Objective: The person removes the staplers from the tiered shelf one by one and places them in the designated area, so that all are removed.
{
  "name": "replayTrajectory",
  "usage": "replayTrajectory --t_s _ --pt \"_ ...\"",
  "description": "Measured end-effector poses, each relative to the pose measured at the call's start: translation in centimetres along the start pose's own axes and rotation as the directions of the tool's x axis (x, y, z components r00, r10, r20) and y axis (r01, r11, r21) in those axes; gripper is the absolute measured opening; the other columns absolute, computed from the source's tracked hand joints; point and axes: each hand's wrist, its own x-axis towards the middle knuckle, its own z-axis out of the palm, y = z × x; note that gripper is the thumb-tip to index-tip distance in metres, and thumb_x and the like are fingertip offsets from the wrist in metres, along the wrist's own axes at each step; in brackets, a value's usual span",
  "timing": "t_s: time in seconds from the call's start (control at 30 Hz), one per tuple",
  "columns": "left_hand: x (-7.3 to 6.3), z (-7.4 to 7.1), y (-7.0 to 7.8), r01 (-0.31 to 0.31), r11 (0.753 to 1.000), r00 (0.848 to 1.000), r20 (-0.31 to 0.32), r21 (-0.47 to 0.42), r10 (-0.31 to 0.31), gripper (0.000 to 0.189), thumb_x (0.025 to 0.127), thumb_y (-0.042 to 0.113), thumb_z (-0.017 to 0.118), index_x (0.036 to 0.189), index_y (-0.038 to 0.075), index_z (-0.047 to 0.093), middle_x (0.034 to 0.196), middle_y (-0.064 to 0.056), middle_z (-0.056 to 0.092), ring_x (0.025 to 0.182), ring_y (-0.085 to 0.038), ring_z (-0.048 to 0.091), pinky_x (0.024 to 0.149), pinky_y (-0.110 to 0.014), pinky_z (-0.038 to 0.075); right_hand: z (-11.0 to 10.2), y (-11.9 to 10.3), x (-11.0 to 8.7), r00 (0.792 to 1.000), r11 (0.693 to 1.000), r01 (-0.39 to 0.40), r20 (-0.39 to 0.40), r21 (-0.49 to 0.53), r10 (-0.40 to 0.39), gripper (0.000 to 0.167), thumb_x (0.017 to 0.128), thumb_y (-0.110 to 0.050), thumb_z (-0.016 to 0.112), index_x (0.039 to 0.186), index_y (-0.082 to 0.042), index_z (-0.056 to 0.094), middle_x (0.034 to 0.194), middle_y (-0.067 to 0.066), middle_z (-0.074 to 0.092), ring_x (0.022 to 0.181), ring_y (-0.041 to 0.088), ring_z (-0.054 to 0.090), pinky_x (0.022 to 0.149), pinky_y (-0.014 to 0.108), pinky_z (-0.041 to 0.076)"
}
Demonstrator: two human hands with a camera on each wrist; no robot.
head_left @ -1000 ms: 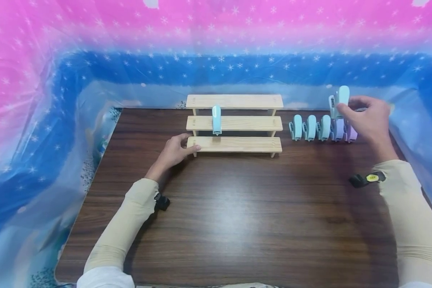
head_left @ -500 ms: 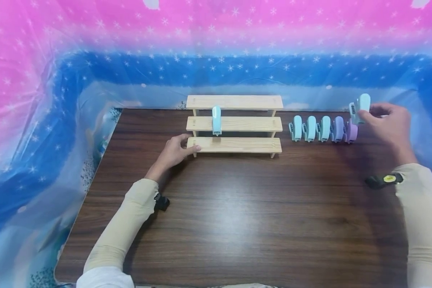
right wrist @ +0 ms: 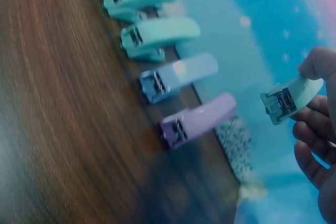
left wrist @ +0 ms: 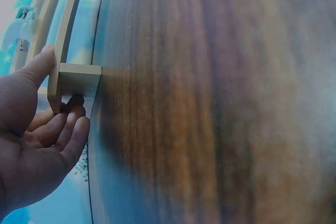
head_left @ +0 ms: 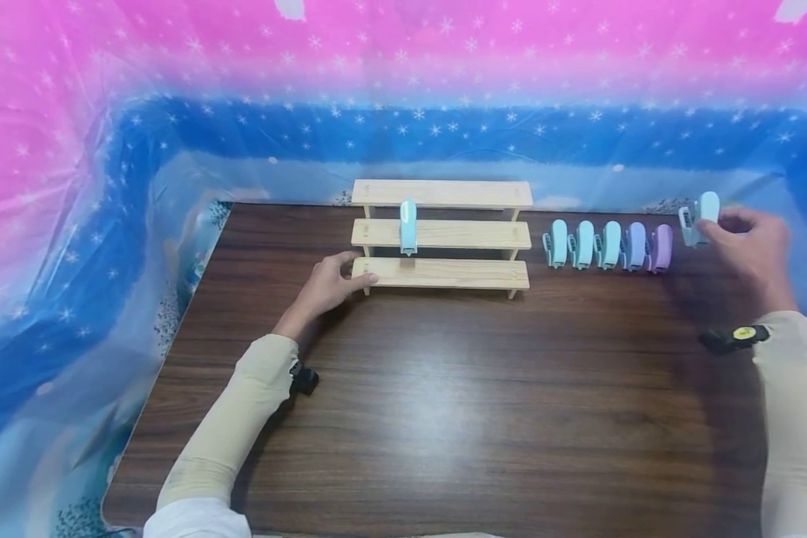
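At the far right of the head view my right hand (head_left: pixel 753 246) pinches a mint-green stapler (head_left: pixel 709 217) between thumb and fingers. To its left a row of several staplers stands on the table, ending in a blue stapler (head_left: pixel 636 246) and a purple stapler (head_left: pixel 660 249); the rest are mint. My left hand (head_left: pixel 329 285) grips the left end of the lowest board of a three-step wooden rack (head_left: pixel 444 273), thumb on top and fingers underneath, as the left wrist view shows. A light-blue stapler (head_left: pixel 409 226) stands on the middle board, left of centre.
The dark wood-grain table (head_left: pixel 410 403) reaches back to a pink and blue snowflake cloth (head_left: pixel 444 127) hung behind and around it. The rack stands near the table's back edge, left of the stapler row.
My right hand has moved right with the mint stapler and lowered it, from above the purple stapler to beyond the row's right end. My left hand has stayed on the rack.
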Motion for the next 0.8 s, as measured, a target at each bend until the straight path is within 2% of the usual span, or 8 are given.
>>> replayTrajectory --t_s 0.13,0.33,0.4,0.43,0.6,0.63,0.7,0.8 --pt "0.1 0.0 -0.1 -0.003 1.000 1.000 0.001 -0.013 0.003 0.078 0.095 0.048 0.072 0.152 0.002 0.045 0.133 -0.022 0.064 0.109 -0.030 0.066 0.091 -0.047 0.054 0.1 1.4 0.3 0.999 0.998 -0.041 0.003 -0.052 0.042 0.051 0.094 -0.040 0.072 0.124 0.002 0.067 0.071 -0.037 0.052 0.074 -0.008 0.053 0.066 0.010 0.041" --pt "0.1 -0.1 0.1 0.007 1.000 1.000 0.007 -0.021 -0.006 0.078 0.095 0.047 0.072 0.152 0.002 0.045 0.123 -0.020 0.069 0.087 -0.025 0.069 0.077 -0.040 0.055 0.4 3.0 0.4 0.995 0.995 -0.093 0.025 -0.040 0.094 0.058 0.093 -0.040 0.073 0.129 0.005 0.065 0.068 -0.038 0.052 0.072 -0.008 0.054 0.062 0.010 0.043" --pt "0.1 -0.1 0.1 0.009 1.000 1.000 0.006 -0.020 -0.009 0.078 0.095 0.047 0.072 0.152 0.002 0.045 0.122 -0.019 0.069 0.086 -0.024 0.068 0.076 -0.039 0.055 0.5 3.4 0.4 0.995 0.993 -0.091 0.036 -0.069 0.093 0.062 0.094 -0.042 0.072 0.131 0.007 0.064 0.068 -0.038 0.051 0.072 -0.008 0.053 0.061 0.011 0.043" --pt "0.2 -0.1 0.1 0.008 1.000 1.000 0.004 -0.020 -0.008 0.077 0.095 0.047 0.072 0.152 0.002 0.045 0.122 -0.019 0.069 0.087 -0.024 0.068 0.077 -0.039 0.055 0.5 3.7 0.4 0.995 0.994 -0.081 0.043 -0.078 0.085 0.058 0.094 -0.042 0.072 0.128 0.005 0.066 0.068 -0.039 0.051 0.071 -0.009 0.053 0.061 0.011 0.043" --pt "0.2 -0.1 -0.1 0.001 1.000 1.000 0.005 -0.020 -0.001 0.077 0.095 0.047 0.072 0.152 0.002 0.045 0.125 -0.019 0.068 0.095 -0.026 0.069 0.082 -0.041 0.055 0.7 4.9 0.7 0.990 0.988 -0.080 0.103 -0.131 0.094 0.065 0.094 -0.047 0.071 0.130 0.006 0.064 0.073 -0.037 0.050 0.075 -0.008 0.050 0.066 0.015 0.042" --pt "0.1 -0.1 -0.1 0.000 1.000 1.000 0.004 -0.022 0.000 0.078 0.095 0.047 0.072 0.152 0.002 0.045 0.126 -0.019 0.068 0.097 -0.026 0.068 0.083 -0.042 0.055 0.7 5.1 0.8 0.990 0.986 -0.077 0.109 -0.149 0.094 0.065 0.093 -0.048 0.071 0.130 0.006 0.065 0.075 -0.034 0.054 0.075 -0.008 0.050 0.067 0.016 0.042" --pt "0.1 -0.1 -0.1 0.000 1.000 1.000 0.002 -0.022 0.000 0.078 0.095 0.046 0.073 0.152 0.001 0.045 0.127 -0.020 0.068 0.098 -0.026 0.068 0.084 -0.042 0.054 1.0 5.5 0.8 0.988 0.978 -0.074 0.117 -0.194 0.098 0.072 0.093 -0.050 0.070 0.131 0.010 0.061 0.085 -0.018 0.065 0.079 -0.005 0.049 0.069 0.019 0.041" --pt "0.0 -0.1 0.0 0.003 1.000 1.000 0.005 -0.022 -0.003 0.078 0.095 0.046 0.072 0.152 0.001 0.045 0.127 -0.020 0.067 0.094 -0.025 0.066 0.082 -0.041 0.053 1.3 5.7 0.7 0.987 0.971 -0.067 0.128 -0.230 0.098 0.072 0.095 -0.050 0.067 0.131 0.012 0.061 0.110 0.017 0.070 0.088 0.007 0.051 0.071 0.023 0.040"
